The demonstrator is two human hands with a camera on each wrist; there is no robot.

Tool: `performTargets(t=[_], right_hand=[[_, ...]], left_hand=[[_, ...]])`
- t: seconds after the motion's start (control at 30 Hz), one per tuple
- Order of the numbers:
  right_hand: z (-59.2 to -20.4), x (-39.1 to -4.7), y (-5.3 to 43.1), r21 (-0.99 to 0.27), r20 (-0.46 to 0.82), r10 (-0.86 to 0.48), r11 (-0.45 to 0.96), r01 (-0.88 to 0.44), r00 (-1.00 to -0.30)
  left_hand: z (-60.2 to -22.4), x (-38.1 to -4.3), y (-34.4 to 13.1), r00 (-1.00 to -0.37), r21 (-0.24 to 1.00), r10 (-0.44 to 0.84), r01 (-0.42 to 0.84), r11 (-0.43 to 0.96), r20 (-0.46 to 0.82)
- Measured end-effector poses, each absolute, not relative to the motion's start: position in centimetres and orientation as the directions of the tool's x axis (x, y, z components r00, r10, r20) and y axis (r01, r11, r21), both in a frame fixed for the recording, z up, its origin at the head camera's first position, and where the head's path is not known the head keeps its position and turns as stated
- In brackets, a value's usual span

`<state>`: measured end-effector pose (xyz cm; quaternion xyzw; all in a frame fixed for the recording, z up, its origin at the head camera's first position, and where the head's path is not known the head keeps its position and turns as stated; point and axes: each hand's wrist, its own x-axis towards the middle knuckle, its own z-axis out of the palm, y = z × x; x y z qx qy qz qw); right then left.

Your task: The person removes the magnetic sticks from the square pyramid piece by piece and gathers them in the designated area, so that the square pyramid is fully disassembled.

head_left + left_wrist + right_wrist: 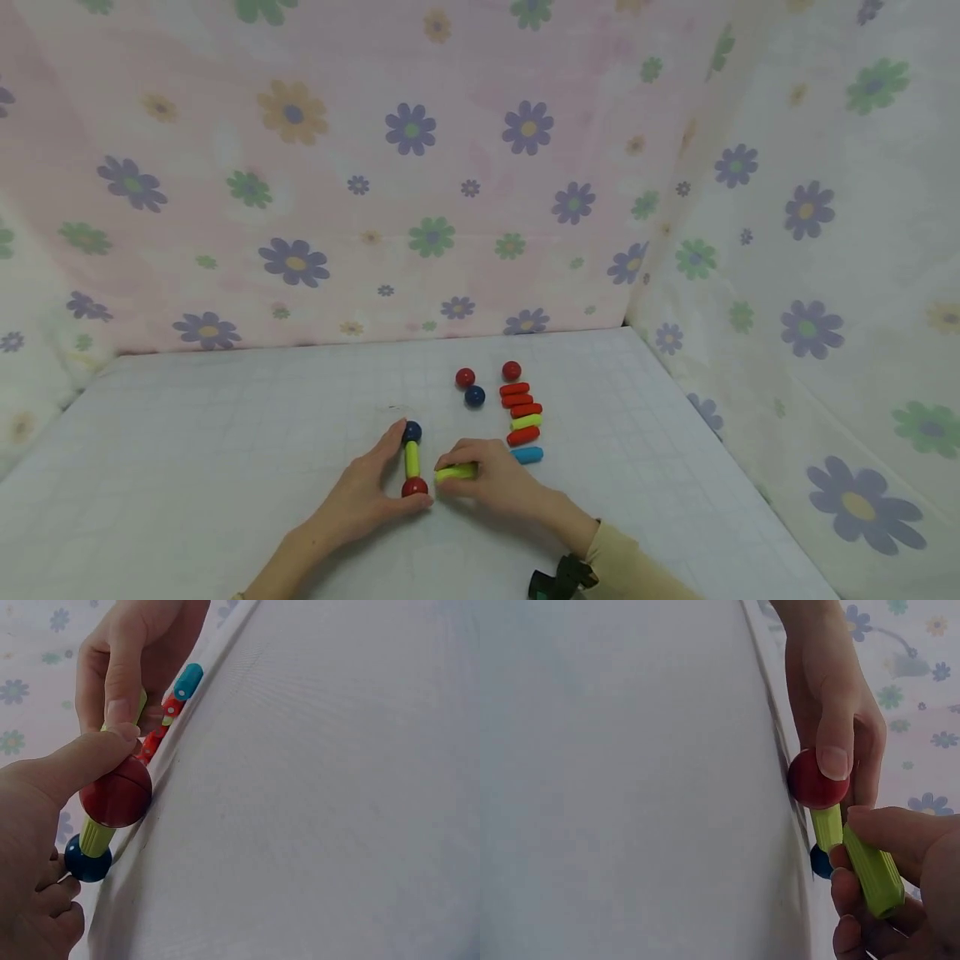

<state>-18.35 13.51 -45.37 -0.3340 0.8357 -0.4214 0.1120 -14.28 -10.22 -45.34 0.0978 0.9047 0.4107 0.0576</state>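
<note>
My left hand (356, 496) holds a toy piece made of a red ball (415, 487), a yellow-green rod (412, 460) and a dark blue ball (411, 432). The thumb presses on the red ball, while the fingers reach to the blue end. Just to the right, my right hand (498, 479) pinches a second yellow-green rod (874, 874) between thumb and fingers. That rod points at the red ball, its end close beside it. A small hole shows in the rod's near end in the right wrist view.
Farther back on the white-covered table (225, 433) lie a loose dark blue ball (475, 397) and two red balls, one beside it (465, 378). A column of red rods (523, 435), a yellow-green rod (527, 422) and a light blue rod (527, 455) lies right. Flowered cloth surrounds the table.
</note>
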Motion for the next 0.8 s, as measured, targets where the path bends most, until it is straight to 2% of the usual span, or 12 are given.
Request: performTargets(t=[0.3, 0.47, 0.6, 0.8], right_hand=[[-44.8, -17.9, 18.6, -0.745, 0.119, -0.571, 0.489, -0.453, -0.812], [-44.6, -17.9, 22.0, -0.785, 0.107, -0.503, 0.486, -0.383, -0.858], [-44.9, -17.8, 23.7, -0.803, 0.086, -0.504, 0.475, -0.358, -0.860], [-45.0, -17.9, 24.7, -0.780, 0.128, -0.506, 0.480, -0.402, -0.853]], left_hand=[[-45.4, -14.2, -10.1, -0.979, 0.741, 0.191, 0.074, 0.667, -0.074], [-45.4, -14.3, -10.0, -0.977, 0.746, 0.200, 0.081, 0.661, -0.071], [-45.5, -14.4, -9.9, -0.976, 0.744, 0.203, 0.076, 0.663, -0.081], [-45.5, -14.3, -9.9, -0.977, 0.733, 0.201, 0.085, 0.675, -0.072]])
